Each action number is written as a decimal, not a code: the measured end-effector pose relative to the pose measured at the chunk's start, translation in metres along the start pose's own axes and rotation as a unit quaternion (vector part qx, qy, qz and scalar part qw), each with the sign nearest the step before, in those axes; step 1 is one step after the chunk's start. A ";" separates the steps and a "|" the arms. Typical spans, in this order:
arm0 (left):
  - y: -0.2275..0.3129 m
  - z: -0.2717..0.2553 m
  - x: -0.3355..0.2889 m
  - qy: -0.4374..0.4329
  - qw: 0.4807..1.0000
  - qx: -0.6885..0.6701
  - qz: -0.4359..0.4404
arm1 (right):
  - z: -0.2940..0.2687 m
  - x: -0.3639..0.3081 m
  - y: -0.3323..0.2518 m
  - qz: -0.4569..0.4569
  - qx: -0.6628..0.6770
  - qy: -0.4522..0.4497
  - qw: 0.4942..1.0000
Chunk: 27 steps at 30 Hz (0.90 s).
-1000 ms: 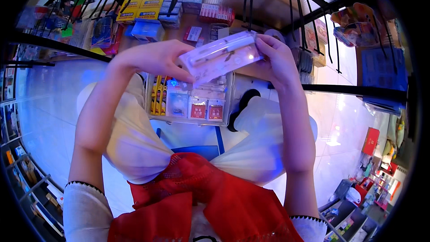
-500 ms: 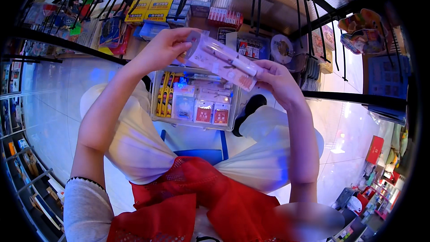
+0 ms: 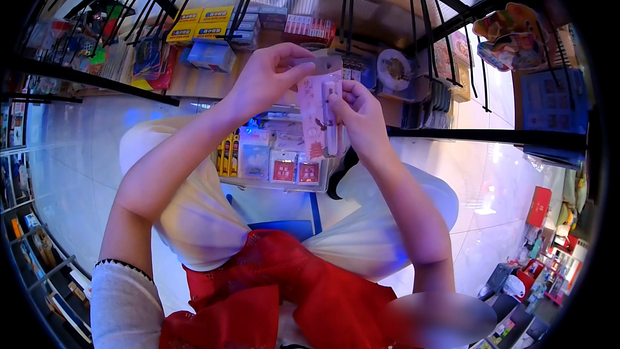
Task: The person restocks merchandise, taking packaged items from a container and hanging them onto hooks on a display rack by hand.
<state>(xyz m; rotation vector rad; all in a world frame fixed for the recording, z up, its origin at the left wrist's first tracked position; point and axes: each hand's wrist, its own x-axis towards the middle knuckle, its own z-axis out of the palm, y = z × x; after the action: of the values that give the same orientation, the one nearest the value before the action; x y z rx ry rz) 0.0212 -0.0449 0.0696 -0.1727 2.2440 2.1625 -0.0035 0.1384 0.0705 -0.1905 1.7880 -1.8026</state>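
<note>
I hold up a slim pink printed packet point(image 3: 312, 110) with a hang hole at its top; through its clear front shows a pale pen-like tube. My left hand point(image 3: 274, 77) pinches the packet's upper left edge between thumb and fingers. On its right side, my right hand point(image 3: 361, 119) grips it with the thumb on the front. Below the packet, between my knees, a clear plastic bin point(image 3: 274, 187) holds yellow-and-black packs point(image 3: 228, 155), small red-and-white packets point(image 3: 283, 168) and other clear packets. The packet covers part of the bin's right side.
Beyond my hands runs a shelf with yellow boxes point(image 3: 199, 24), a blue-and-white box point(image 3: 212, 56) and a round white item point(image 3: 394, 70). Black display hooks point(image 3: 416, 22) jut out above it. A black rail point(image 3: 484, 136) crosses at the right. A blue stool point(image 3: 284, 227) is under me.
The packet has swung from a slant across my view to nearly upright. My right hand has come left and closer to my left hand, which has also shifted right.
</note>
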 end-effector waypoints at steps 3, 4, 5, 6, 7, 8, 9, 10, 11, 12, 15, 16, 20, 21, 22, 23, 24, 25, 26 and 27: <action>0.006 0.006 0.009 0.024 1.000 0.009 -0.014 | 0.003 0.001 0.001 -0.024 0.008 0.053 0.998; 0.006 0.008 0.013 0.024 1.000 0.008 -0.013 | 0.003 0.004 0.004 -0.025 0.007 0.053 0.998; 0.005 0.010 0.017 0.034 0.999 0.024 -0.008 | 0.001 0.008 0.009 -0.049 0.015 0.067 0.996; 0.003 0.011 0.020 0.044 0.998 0.041 -0.005 | 0.003 0.011 0.011 -0.073 0.025 0.079 0.994; 0.001 0.011 0.025 0.045 0.998 0.042 -0.005 | 0.004 0.013 0.011 -0.074 0.026 0.079 0.994; -0.002 0.011 0.031 0.050 0.998 0.035 -0.003 | 0.006 0.015 0.010 -0.067 0.016 0.098 0.993; -0.003 0.010 0.035 0.056 0.998 0.028 -0.001 | 0.008 0.017 0.008 -0.061 0.007 0.117 0.991; -0.005 0.010 0.038 0.056 0.998 0.030 0.000 | 0.011 0.019 0.008 -0.062 0.008 0.116 0.991; -0.006 0.009 0.040 0.064 0.997 0.029 0.016 | 0.013 0.022 0.009 -0.060 0.012 0.121 0.991; -0.004 0.012 0.043 0.070 0.997 0.025 0.034 | 0.012 0.024 0.010 -0.058 0.013 0.127 0.990; 0.003 0.013 0.044 0.057 0.997 0.058 0.008 | 0.012 0.027 0.017 -0.043 -0.025 0.133 0.990; 0.001 0.013 0.044 0.056 0.997 0.059 0.010 | 0.016 0.026 0.018 -0.044 -0.024 0.133 0.990; -0.003 0.014 0.048 0.076 0.993 0.065 0.070 | 0.029 0.024 0.019 -0.074 0.042 0.160 0.983; -0.002 0.015 0.048 0.073 0.992 0.071 0.070 | 0.030 0.023 0.020 -0.098 0.047 0.172 0.979; -0.002 0.015 0.050 0.072 0.992 0.070 0.070 | 0.032 0.023 0.020 -0.122 0.051 0.183 0.974; -0.001 0.015 0.052 0.078 0.991 0.077 0.076 | 0.033 0.023 0.019 -0.122 0.051 0.184 0.974; -0.001 0.015 0.055 0.086 0.989 0.084 0.082 | 0.034 0.024 0.016 -0.133 0.071 0.191 0.970; -0.003 0.015 0.057 0.087 0.989 0.084 0.082 | 0.036 0.025 0.014 -0.145 0.092 0.198 0.965; -0.006 0.014 0.060 0.086 0.989 0.074 0.097 | 0.036 0.026 0.015 -0.144 0.092 0.197 0.965; -0.007 0.015 0.062 0.086 0.988 0.064 0.113 | 0.035 0.027 0.016 -0.139 0.082 0.190 0.968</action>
<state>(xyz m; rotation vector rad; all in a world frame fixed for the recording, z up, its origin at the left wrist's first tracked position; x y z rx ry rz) -0.0403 -0.0340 0.0565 -0.1089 2.6076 2.1715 -0.0036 0.0959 0.0505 -0.0302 1.9277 -2.3045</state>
